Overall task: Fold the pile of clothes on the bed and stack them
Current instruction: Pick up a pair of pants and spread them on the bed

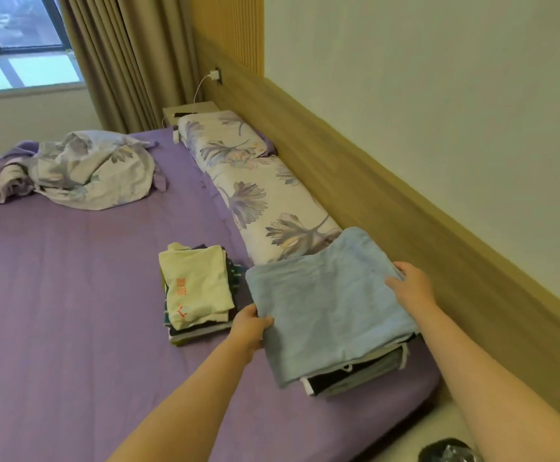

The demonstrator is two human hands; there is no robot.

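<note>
Two hands hold a folded blue cloth [328, 305] atop a stack [355, 375] at the bed's [71, 295] corner: left hand [250, 325] pinches its near-left edge, right hand [412, 288] grips the far-right edge. Beside it sits a second stack [198, 291], near the floral pillow [255, 181].

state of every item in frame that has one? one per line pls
blue towel: folded, lying on the right stack, gripped at both side edges
left hand: grips the towel's left edge
right hand: grips its right edge
cream shirt: folded, tops the left stack
floral duvet: crumpled, unfolded
charger: plugged into the wall socket
curtain: drawn aside
</note>
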